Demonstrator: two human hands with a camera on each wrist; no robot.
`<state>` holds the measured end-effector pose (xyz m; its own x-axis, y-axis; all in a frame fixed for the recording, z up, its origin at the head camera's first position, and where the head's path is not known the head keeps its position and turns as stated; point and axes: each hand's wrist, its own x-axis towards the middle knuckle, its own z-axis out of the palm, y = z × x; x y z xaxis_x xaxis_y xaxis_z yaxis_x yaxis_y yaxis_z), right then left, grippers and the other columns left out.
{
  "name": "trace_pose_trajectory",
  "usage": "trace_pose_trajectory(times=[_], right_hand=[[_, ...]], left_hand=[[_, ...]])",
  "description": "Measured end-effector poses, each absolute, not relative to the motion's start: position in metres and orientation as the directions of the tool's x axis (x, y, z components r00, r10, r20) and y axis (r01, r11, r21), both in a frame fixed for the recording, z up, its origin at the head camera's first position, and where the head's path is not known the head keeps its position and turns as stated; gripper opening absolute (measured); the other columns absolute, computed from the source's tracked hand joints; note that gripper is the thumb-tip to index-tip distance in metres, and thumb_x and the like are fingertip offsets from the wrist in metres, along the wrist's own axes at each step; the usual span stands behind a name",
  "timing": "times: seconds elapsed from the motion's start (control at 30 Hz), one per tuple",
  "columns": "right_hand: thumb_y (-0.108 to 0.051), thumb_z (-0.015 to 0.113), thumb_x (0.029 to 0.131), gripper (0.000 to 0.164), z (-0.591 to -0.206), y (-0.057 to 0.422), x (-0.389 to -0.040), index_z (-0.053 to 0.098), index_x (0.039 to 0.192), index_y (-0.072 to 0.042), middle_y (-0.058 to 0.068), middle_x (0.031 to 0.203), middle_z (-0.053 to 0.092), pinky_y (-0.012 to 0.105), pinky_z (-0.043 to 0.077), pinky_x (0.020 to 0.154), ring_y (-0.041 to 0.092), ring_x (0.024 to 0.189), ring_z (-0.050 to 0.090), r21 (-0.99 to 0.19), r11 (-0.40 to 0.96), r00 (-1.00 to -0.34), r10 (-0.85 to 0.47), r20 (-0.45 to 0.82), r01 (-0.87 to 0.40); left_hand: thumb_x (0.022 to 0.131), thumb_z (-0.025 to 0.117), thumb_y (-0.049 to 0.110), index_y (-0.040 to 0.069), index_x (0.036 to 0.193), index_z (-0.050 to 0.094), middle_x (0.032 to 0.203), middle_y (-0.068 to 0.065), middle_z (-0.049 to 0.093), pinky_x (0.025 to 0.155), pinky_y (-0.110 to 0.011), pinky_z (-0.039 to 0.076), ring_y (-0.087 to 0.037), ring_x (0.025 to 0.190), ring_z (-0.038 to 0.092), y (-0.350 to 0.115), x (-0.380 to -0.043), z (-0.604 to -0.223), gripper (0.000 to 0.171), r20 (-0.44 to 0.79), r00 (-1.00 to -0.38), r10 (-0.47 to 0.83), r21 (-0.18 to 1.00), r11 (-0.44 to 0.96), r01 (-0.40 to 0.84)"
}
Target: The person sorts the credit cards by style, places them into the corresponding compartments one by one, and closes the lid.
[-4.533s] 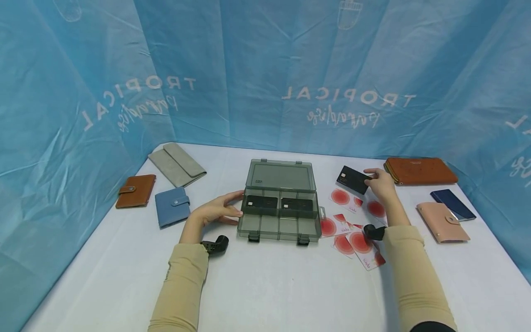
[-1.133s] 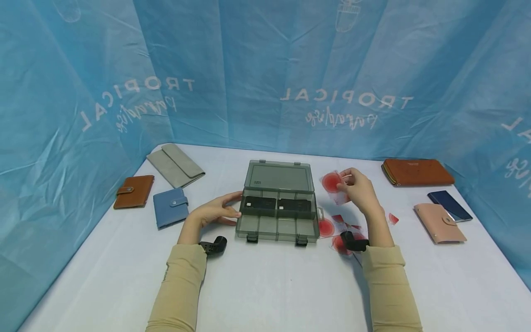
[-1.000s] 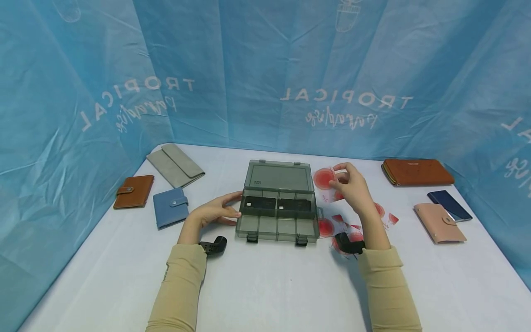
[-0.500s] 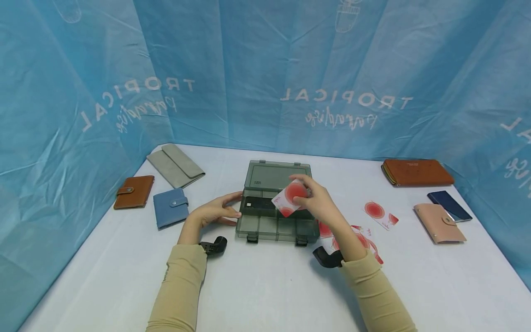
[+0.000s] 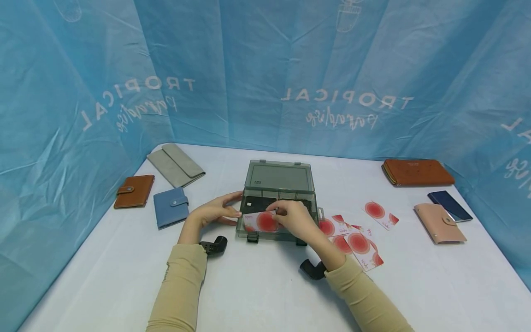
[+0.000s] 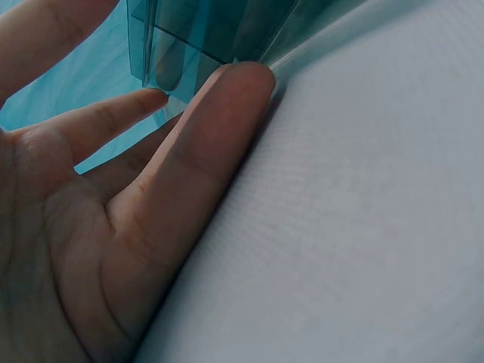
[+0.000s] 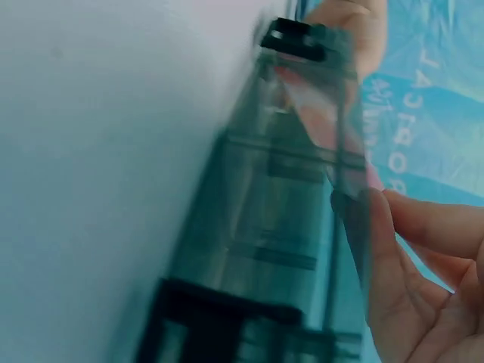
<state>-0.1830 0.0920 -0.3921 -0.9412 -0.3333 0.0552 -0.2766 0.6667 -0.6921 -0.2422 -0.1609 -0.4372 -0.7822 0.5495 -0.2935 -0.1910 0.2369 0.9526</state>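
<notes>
The white table [image 5: 257, 290] spreads between the frame's bottom edge and the open box [image 5: 280, 177] at centre. The left hand [image 5: 215, 210], fingers spread, touches the box's left edge; the right hand [image 5: 296, 219] pinches a red-and-white card [image 5: 256, 222] at the box's front-left part. Loose cards [image 5: 359, 243] lie right of centre, beside the box.

The bare right hand [image 5: 296, 220] partly hid a rectangular black card [image 5: 306, 203]; the right wrist view blurred the translucent grey-green plastic box [image 7: 265, 204] and cut it off at the bottom edge.
</notes>
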Motion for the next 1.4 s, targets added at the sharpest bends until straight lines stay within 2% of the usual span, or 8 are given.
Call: trace_pose_trajectory(times=[0.23, 0.43, 0.63, 0.8, 0.93, 1.03, 1.23, 1.4], right_hand=[[-0.005, 0.06, 0.088, 0.021, -0.401, 0.088, -0.181, 0.073, 0.102, -0.013, -0.001, 0.08, 0.068, 0.018, 0.04, 0.047, 0.008, 0.058, 0.049, -0.56, 0.744, -0.916, -0.396, 0.072, -0.365], [-0.014, 0.06, 0.09, 0.028, -0.402, 0.086, -0.182, 0.065, 0.117, -0.012, 0.003, 0.091, 0.068, 0.023, 0.045, 0.056, 0.011, 0.069, 0.054, -0.472, 0.799, -0.894, -0.446, -0.051, -0.372], [-0.019, 0.054, 0.094, 0.036, -0.403, 0.086, -0.184, 0.056, 0.129, -0.011, 0.003, 0.086, 0.065, 0.025, 0.039, 0.053, 0.013, 0.062, 0.048, -0.453, 0.817, -0.865, -0.472, -0.168, -0.358], [-0.02, 0.054, 0.094, 0.04, -0.402, 0.089, -0.186, 0.053, 0.133, -0.013, 0.005, 0.093, 0.066, 0.025, 0.04, 0.054, 0.012, 0.064, 0.049, -0.449, 0.817, -0.856, -0.482, -0.188, -0.362], [-0.02, 0.056, 0.092, 0.043, -0.397, 0.097, -0.186, 0.05, 0.135, -0.016, 0.003, 0.093, 0.065, 0.026, 0.042, 0.056, 0.011, 0.065, 0.05, -0.466, 0.799, -0.846, -0.503, -0.173, -0.38], [-0.019, 0.057, 0.092, 0.042, -0.389, 0.11, -0.185, 0.052, 0.133, -0.016, 0.002, 0.09, 0.065, 0.026, 0.045, 0.058, 0.01, 0.067, 0.052, -0.523, 0.764, -0.854, -0.505, -0.121, -0.378], [-0.016, 0.057, 0.092, 0.031, -0.371, 0.153, -0.182, 0.059, 0.124, -0.014, 0.005, 0.088, 0.066, 0.028, 0.045, 0.058, 0.012, 0.07, 0.054, -0.59, 0.721, -0.905, -0.423, 0.04, -0.363], [-0.015, 0.056, 0.093, 0.027, -0.374, 0.184, -0.181, 0.062, 0.119, -0.01, 0.008, 0.086, 0.065, 0.027, 0.045, 0.055, 0.014, 0.074, 0.055, -0.612, 0.722, -0.931, -0.359, 0.068, -0.323]], left_hand=[[0.083, 0.068, 0.01, 0.012, 0.15, 0.014, 0.154, -0.012, 0.01, 0.09, -0.045, 0.051, -0.016, 0.094, 0.058, -0.161, -0.242, -0.437, 0.086, -0.293, -0.783, 0.548, 0.954, 0.227, -0.198], [0.084, 0.065, 0.006, 0.011, 0.15, 0.014, 0.154, -0.012, 0.009, 0.089, -0.044, 0.051, -0.015, 0.094, 0.057, -0.161, -0.243, -0.438, 0.084, -0.302, -0.787, 0.538, 0.951, 0.23, -0.208], [0.084, 0.065, 0.006, 0.012, 0.15, 0.013, 0.154, -0.012, 0.01, 0.09, -0.044, 0.051, -0.022, 0.104, 0.054, -0.161, -0.242, -0.437, 0.084, -0.306, -0.787, 0.536, 0.948, 0.245, -0.201], [0.084, 0.066, 0.008, 0.013, 0.15, 0.014, 0.154, -0.011, 0.011, 0.091, -0.043, 0.05, -0.028, 0.115, 0.049, -0.161, -0.243, -0.437, 0.084, -0.301, -0.787, 0.539, 0.95, 0.245, -0.195], [0.084, 0.065, 0.008, 0.013, 0.15, 0.014, 0.154, -0.011, 0.011, 0.091, -0.043, 0.05, -0.027, 0.111, 0.051, -0.161, -0.243, -0.438, 0.084, -0.31, -0.788, 0.532, 0.946, 0.254, -0.201], [0.084, 0.065, 0.007, 0.013, 0.15, 0.014, 0.154, -0.011, 0.011, 0.091, -0.043, 0.05, -0.023, 0.107, 0.054, -0.161, -0.243, -0.438, 0.084, -0.312, -0.787, 0.533, 0.946, 0.255, -0.202], [0.084, 0.064, 0.006, 0.012, 0.15, 0.014, 0.154, -0.012, 0.01, 0.091, -0.043, 0.05, -0.018, 0.1, 0.056, -0.161, -0.243, -0.436, 0.083, -0.307, -0.785, 0.537, 0.948, 0.247, -0.202], [0.084, 0.064, 0.006, 0.012, 0.15, 0.014, 0.154, -0.012, 0.01, 0.09, -0.043, 0.05, -0.017, 0.098, 0.057, -0.16, -0.243, -0.437, 0.083, -0.31, -0.786, 0.535, 0.947, 0.247, -0.206]])
